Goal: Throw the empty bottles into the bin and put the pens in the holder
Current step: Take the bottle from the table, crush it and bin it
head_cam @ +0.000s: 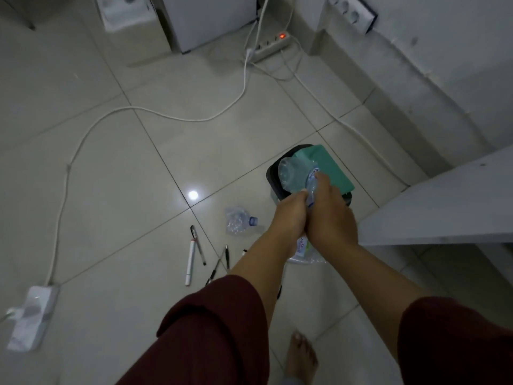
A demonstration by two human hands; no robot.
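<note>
Floor [155, 168] is open tile to the left and ahead; a white cable [83, 140] loops across it to a power strip [33, 315] at lower left. Right side is tight: the bench [444, 207] edge runs just beside the bin [273, 179], wall behind it.

Bin is small and dark, standing on the floor, with a green flat item [330, 170] sticking out of its top. A clear bottle [294, 173], label partly visible, is held over the bin mouth, base pointing away from the camera. A second crushed bottle [238, 219] lies on the floor just left of the bin, blue cap toward it. Another clear plastic piece [305, 254] shows below the wrists. Pens [216, 265] lie scattered on the floor nearer the camera, with a white marker [189, 262] at their left.

Both hands are closed around the held bottle: left hand [288, 215] and right hand [330, 215] pressed side by side, forearms extended forward and down, dark red sleeves pushed up.
</note>
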